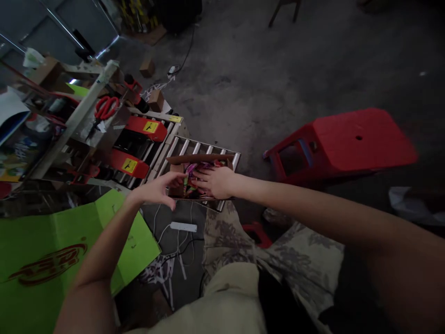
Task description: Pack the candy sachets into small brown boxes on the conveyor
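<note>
A small open cardboard box (178, 174) sits on a short roller conveyor (196, 147), its far flap standing up. Colourful wrapped packets (191, 170), mostly pink, purple and red with some green, fill it. My right hand (217, 182) lies flat over the packets inside the box, fingers stretched out to the left. At the box's left end is my left hand (160, 188), thumb and fingers spread apart, fingertips by the packets. Nothing shows in its grasp. The packets under my right palm are hidden.
A box-sealing machine (139, 146) with red guides adjoins the conveyor at left, red-handled scissors (106, 107) hanging on it. A green printed sheet (132, 241) lies at lower left, near a white power strip (183, 227) with cables. At right stands a red plastic stool (358, 139).
</note>
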Demonstrator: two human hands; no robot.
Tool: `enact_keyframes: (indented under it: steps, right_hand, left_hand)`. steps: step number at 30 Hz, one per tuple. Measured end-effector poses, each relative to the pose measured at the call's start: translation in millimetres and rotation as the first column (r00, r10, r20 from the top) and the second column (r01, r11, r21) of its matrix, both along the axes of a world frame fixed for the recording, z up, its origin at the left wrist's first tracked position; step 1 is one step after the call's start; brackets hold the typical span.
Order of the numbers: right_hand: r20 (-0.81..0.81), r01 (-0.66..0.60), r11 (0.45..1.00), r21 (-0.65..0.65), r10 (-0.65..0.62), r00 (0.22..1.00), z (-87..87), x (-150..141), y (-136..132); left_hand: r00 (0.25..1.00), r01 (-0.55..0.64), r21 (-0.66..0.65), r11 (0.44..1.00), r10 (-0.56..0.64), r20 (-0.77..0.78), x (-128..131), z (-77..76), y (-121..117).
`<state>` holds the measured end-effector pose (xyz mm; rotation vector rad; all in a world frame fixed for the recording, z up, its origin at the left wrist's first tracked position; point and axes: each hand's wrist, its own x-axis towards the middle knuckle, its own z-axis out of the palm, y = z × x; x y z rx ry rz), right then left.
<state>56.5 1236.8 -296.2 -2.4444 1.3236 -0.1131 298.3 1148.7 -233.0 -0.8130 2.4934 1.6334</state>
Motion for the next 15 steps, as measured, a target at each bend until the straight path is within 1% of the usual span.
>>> enact_keyframes:
  steps: [2, 3, 4, 6, 8, 9, 10, 11, 12, 13, 14, 15]
  right_hand:
    - [0.004, 0.013, 0.999, -0.03, -0.013, 1.0, 3.1, 8, 1]
    - [0.007, -0.001, 0.999, -0.049, 0.001, 1.0, 6.8, 11, 0]
    - [0.017, -0.018, 0.998, -0.064, 0.019, 1.0, 10.8, 14, -2]
    - [0.083, -0.029, 0.997, -0.065, 0.034, 0.996, 17.0, 19, -8]
    - [0.222, -0.041, 0.999, -0.034, 0.048, 0.974, 17.2, 21, -17]
    - [0.321, -0.04, 0.999, -0.009, 0.041, 0.946, 15.2, 21, -22]
    - [0.436, -0.031, 0.999, 0.026, 0.016, 0.9, 12.5, 21, -26]
    - [0.559, -0.013, 0.997, 0.075, -0.032, 0.828, 9.8, 20, -31]
    - [0.676, 0.001, 0.99, 0.143, -0.099, 0.731, 7.8, 19, -34]
    - [0.774, -0.003, 0.974, 0.227, -0.179, 0.607, 7.4, 18, -37]
    - [0.841, -0.039, 0.952, 0.304, -0.248, 0.481, 8.7, 16, -39]
    - [0.878, -0.099, 0.929, 0.356, -0.296, 0.376, 11.9, 13, -40]
  left_hand:
    - [0.998, 0.012, -0.118, 0.993, -0.005, 0.063, -2, 0.2, 5]
    - [0.997, -0.001, -0.141, 0.99, 0.012, 0.08, -2, -1.6, 7]
    - [0.996, -0.019, -0.136, 0.991, 0.031, 0.087, -1, -4.1, 8]
    - [0.994, -0.06, -0.077, 0.995, 0.066, 0.082, 1, -10.1, 9]
    - [0.989, -0.127, -0.05, 0.991, 0.13, 0.074, 3, -15.8, 8]
    - [0.982, -0.166, -0.075, 0.983, 0.171, 0.074, 3, -18.2, 7]
    - [0.976, -0.197, -0.118, 0.973, 0.207, 0.075, 4, -20.2, 5]
    - [0.969, -0.218, -0.17, 0.961, 0.233, 0.077, 3, -21.9, 3]
    - [0.965, -0.227, -0.222, 0.948, 0.25, 0.081, 2, -23.4, 1]
    - [0.962, -0.226, -0.269, 0.936, 0.258, 0.089, -1, -24.5, 0]
    - [0.959, -0.222, -0.313, 0.923, 0.265, 0.103, -4, -25.5, -2]
    - [0.953, -0.216, -0.357, 0.909, 0.276, 0.125, -7, -26.2, -2]
